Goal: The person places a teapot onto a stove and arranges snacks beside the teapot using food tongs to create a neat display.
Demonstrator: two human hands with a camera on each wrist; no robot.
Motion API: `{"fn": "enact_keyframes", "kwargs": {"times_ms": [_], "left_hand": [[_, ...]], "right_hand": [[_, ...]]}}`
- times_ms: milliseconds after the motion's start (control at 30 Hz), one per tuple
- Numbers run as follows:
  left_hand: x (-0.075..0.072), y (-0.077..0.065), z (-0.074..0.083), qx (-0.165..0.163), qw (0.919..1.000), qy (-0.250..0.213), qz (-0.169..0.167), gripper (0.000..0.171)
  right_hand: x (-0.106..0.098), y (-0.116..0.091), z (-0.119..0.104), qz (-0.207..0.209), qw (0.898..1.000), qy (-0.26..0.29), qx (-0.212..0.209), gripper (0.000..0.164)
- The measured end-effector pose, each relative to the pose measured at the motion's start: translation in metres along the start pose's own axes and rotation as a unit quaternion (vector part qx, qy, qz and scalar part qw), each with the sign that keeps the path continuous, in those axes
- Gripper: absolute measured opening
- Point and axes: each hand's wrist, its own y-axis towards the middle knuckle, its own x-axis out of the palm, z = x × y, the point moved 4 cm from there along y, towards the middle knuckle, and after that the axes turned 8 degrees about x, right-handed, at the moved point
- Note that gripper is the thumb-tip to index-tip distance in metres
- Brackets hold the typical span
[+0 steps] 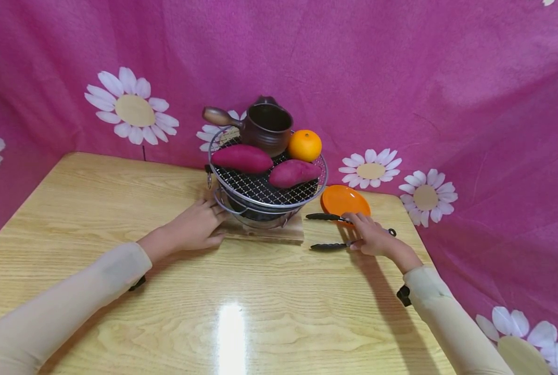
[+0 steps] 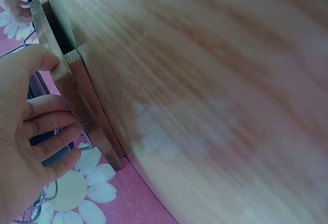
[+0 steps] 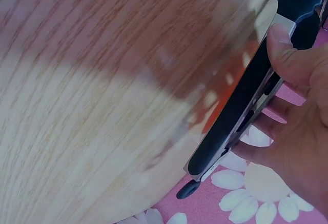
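Note:
A round grill point(image 1: 267, 195) with a wire mesh top stands on a wooden board point(image 1: 260, 234). On the mesh lie a left sweet potato point(image 1: 242, 158) and a right sweet potato point(image 1: 294, 173). Behind them are an orange point(image 1: 305, 146) and a dark brown side-handled pot point(image 1: 267, 125). My left hand point(image 1: 197, 226) touches the board's left end, thumb at its edge and fingers fairly straight in the left wrist view. My right hand point(image 1: 372, 234) holds black-and-silver tongs point(image 3: 230, 106) at the table's right side, thumb on one arm, fingers at the other. The tongs' arms are spread.
Just behind the tongs lies an orange plate point(image 1: 346, 198), partly covered by them. A pink cloth point(image 1: 354, 78) with white flowers hangs behind and beside the wooden table point(image 1: 166, 312).

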Motion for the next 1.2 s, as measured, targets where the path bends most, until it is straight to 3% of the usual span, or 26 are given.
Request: {"fn": "enact_keyframes", "kwargs": {"times_ms": [1200], "left_hand": [[0.0, 0.001, 0.0, 0.0, 0.9998, -0.014, 0.011, 0.048]], "right_hand": [[0.001, -0.008, -0.011, -0.006, 1.0, -0.023, 0.009, 0.084]]}}
